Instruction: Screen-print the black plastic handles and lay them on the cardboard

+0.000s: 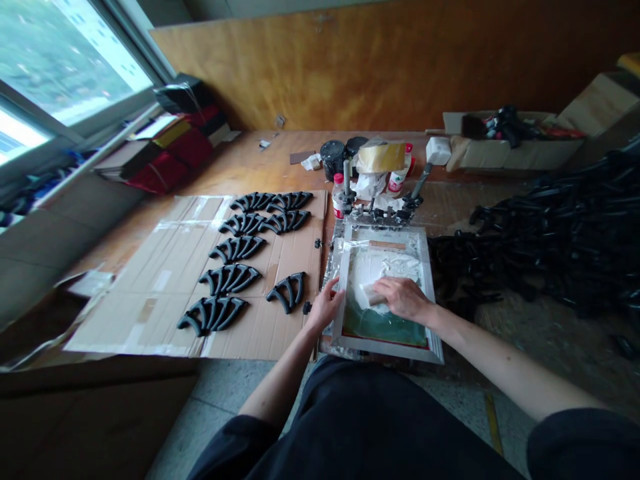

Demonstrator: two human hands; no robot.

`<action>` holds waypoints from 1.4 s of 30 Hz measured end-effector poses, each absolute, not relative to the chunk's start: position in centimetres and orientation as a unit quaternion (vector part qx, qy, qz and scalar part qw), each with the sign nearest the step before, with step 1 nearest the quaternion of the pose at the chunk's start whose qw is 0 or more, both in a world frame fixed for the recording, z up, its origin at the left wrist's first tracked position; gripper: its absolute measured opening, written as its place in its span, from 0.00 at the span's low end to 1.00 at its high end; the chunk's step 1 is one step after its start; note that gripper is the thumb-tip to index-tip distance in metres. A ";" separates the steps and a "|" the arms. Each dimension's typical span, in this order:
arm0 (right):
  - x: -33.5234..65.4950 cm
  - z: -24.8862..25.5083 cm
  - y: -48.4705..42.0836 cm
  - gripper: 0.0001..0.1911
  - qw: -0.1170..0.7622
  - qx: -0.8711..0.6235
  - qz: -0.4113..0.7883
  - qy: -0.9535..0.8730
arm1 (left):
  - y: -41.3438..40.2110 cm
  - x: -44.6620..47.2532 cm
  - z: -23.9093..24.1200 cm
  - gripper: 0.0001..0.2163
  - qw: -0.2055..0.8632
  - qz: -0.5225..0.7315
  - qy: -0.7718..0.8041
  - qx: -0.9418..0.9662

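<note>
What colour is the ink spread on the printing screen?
White ink, over a green mesh; head view.

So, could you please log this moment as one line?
left hand: on screen frame edge | right hand: holding squeegee on white ink | black parts: on cardboard

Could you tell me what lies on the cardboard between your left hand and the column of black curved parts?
In the head view, one single black curved part lies on the cardboard sheet between the left hand and that column.
</note>
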State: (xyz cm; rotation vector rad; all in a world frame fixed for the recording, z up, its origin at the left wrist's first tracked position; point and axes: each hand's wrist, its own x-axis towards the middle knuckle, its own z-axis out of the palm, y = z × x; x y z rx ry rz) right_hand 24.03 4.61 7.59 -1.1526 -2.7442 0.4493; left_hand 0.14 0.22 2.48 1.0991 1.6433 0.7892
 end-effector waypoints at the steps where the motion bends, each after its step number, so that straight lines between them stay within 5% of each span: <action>1: 24.6 7.8 4.4 0.14 0.059 -0.347 0.166 -0.921 | 0.2 0.1 2.5 0.24 0.484 0.324 0.675 0.453; 6: 25.0 8.2 5.2 0.09 0.072 -0.380 0.180 -0.905 | 0.2 0.1 2.4 0.24 0.483 0.332 0.675 0.448; 11: 24.5 6.3 3.3 0.19 0.138 -0.363 0.175 -0.905 | 0.1 0.2 2.6 0.25 0.492 0.335 0.670 0.444; 16: 23.8 7.9 5.1 0.11 0.165 -0.429 0.205 -0.864 | 0.1 0.0 3.5 0.26 0.499 0.334 0.663 0.446; 21: 24.6 11.5 12.1 0.28 0.240 -0.528 0.153 -0.800 | 0.4 -0.5 6.9 0.27 0.506 0.367 0.620 0.474; 26: 33.7 11.7 15.6 0.17 0.386 -0.630 0.098 -0.667 | 2.4 0.2 12.5 0.26 0.476 0.490 0.543 0.488; 34: 29.3 3.1 7.6 0.11 0.168 -0.570 0.130 -0.794 | 7.2 2.8 16.1 0.25 0.444 0.598 0.493 0.450; 38: 23.6 3.1 3.8 0.07 0.059 -0.586 0.117 -0.800 | 3.0 5.1 11.5 0.28 0.618 0.468 0.532 0.342; 42: 21.2 4.9 1.5 0.07 0.129 -0.521 0.186 -0.823 | -2.3 6.5 6.5 0.26 0.757 0.332 0.518 0.220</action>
